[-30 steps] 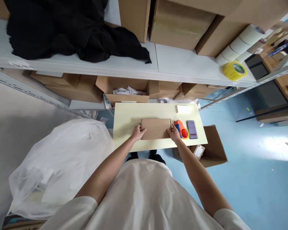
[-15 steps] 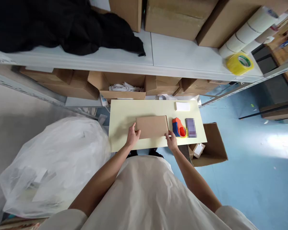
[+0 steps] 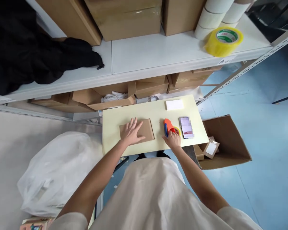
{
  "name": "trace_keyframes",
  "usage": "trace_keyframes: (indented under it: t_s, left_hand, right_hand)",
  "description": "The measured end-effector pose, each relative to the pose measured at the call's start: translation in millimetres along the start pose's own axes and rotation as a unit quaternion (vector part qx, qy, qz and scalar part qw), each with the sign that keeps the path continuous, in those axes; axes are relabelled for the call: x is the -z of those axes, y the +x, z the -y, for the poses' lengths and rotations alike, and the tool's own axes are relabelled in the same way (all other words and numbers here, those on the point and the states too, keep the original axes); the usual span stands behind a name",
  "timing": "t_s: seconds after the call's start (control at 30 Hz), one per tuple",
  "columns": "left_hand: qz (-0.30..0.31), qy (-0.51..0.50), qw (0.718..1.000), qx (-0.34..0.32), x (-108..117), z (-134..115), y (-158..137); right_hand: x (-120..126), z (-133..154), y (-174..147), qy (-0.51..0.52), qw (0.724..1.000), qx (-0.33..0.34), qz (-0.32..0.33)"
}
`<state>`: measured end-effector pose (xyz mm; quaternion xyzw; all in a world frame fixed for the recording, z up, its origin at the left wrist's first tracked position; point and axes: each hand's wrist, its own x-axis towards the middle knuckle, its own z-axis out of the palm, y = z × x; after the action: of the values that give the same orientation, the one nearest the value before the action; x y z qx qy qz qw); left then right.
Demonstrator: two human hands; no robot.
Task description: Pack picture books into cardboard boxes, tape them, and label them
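Note:
A flat brown cardboard box (image 3: 147, 130) lies on the pale table (image 3: 115, 147). My left hand (image 3: 132, 132) rests on top of it with the fingers spread, covering its middle. To the right of the box, my right hand (image 3: 173, 139) has its fingers curled around the near end of a red and blue tape dispenser (image 3: 168, 124). A yellow-edged tape roll (image 3: 178, 130) shows in the dispenser beside my knuckles. Just right of that lies a phone (image 3: 186, 127), its screen blurred.
A white stack of labels or cards (image 3: 174, 104) sits at the table's back. An open carton (image 3: 230, 153) holding small boxes stands to the right. Behind is a shelf (image 3: 144, 57) with cartons, black cloth (image 3: 50, 64) and yellow tape (image 3: 224, 41). A plastic-wrapped bundle (image 3: 62, 172) stands left.
My left hand has moved from the box's left edge onto its top. My right hand has left the box's right corner and taken hold of the tape dispenser. The view has shifted.

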<state>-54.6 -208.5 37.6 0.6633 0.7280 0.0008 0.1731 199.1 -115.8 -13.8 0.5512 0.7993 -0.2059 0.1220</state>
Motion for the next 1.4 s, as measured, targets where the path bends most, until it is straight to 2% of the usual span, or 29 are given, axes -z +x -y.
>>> trace_keyframes:
  t_s: [0.07, 0.13, 0.23, 0.3, 0.37, 0.5, 0.53, 0.57, 0.63, 0.7, 0.77, 0.87, 0.97, 1.03, 1.13, 1.2, 1.4]
  left_hand:
    - [0.058, 0.015, 0.998, -0.001, -0.3, -8.1, 10.6]
    - [0.087, 0.024, 0.996, 0.018, -3.2, -11.8, 12.9]
    - [0.088, 0.024, 0.994, 0.057, -7.0, -12.0, 5.7]
    - [0.083, 0.013, 0.994, 0.075, -6.5, -12.0, -0.6]
    - [0.067, -0.010, 0.994, 0.090, -1.9, -15.3, -3.4]
    - [-0.019, -0.134, 0.983, 0.125, 20.0, -37.7, 13.4]
    - [-0.025, -0.196, 0.973, 0.122, 27.1, -46.1, 22.4]
    - [-0.006, -0.271, 0.955, 0.120, 33.8, -54.7, 32.6]
    - [0.074, -0.412, 0.900, 0.122, 44.7, -70.8, 54.4]
    - [0.138, -0.490, 0.851, 0.128, 50.1, -82.7, 73.8]
    - [0.180, -0.535, 0.812, 0.152, 50.0, -88.8, 87.5]
    - [0.222, -0.568, 0.768, 0.197, 43.8, -88.9, 97.3]
    - [0.242, -0.603, 0.728, 0.221, 37.0, -84.0, 100.0]
    - [0.256, -0.637, 0.691, 0.226, 34.0, -80.8, 100.6]
    - [0.266, -0.681, 0.643, 0.228, 30.1, -77.4, 100.8]
    - [0.266, -0.697, 0.625, 0.228, 26.5, -75.4, 99.9]
    - [0.279, -0.719, 0.595, 0.223, 21.6, -65.8, 93.2]
  right_hand:
    - [-0.7, 0.4, 7.0, -0.002, 1.000, -0.003, 0.027]
    - [-2.4, -2.8, 9.5, 0.022, 0.999, 0.005, 0.036]
    - [-2.6, -16.1, 7.0, 0.109, 0.993, 0.035, 0.006]
    - [0.2, -27.8, 3.7, 0.213, 0.976, 0.046, -0.018]
    - [4.4, -38.5, 0.9, 0.346, 0.937, 0.050, -0.020]
    - [10.8, -51.1, -1.3, 0.554, 0.826, 0.107, 0.012]
    - [11.2, -52.6, -1.3, 0.582, 0.804, 0.120, 0.020]
    - [11.1, -53.7, -1.2, 0.603, 0.787, 0.128, 0.028]
    - [9.6, -55.1, -1.1, 0.629, 0.764, 0.134, 0.041]
    - [7.3, -55.9, -1.7, 0.646, 0.750, 0.133, 0.047]
    - [5.1, -56.2, -3.0, 0.655, 0.743, 0.130, 0.054]
    - [4.0, -55.6, -5.8, 0.655, 0.743, 0.124, 0.061]
    - [6.0, -53.3, -9.1, 0.661, 0.739, 0.115, 0.062]
    - [8.5, -50.8, -11.3, 0.664, 0.737, 0.106, 0.064]
    - [11.4, -46.4, -13.7, 0.656, 0.747, 0.087, 0.062]
    - [11.8, -43.4, -14.6, 0.648, 0.756, 0.077, 0.057]
    - [7.6, -33.5, -16.0, 0.639, 0.763, 0.079, 0.049]
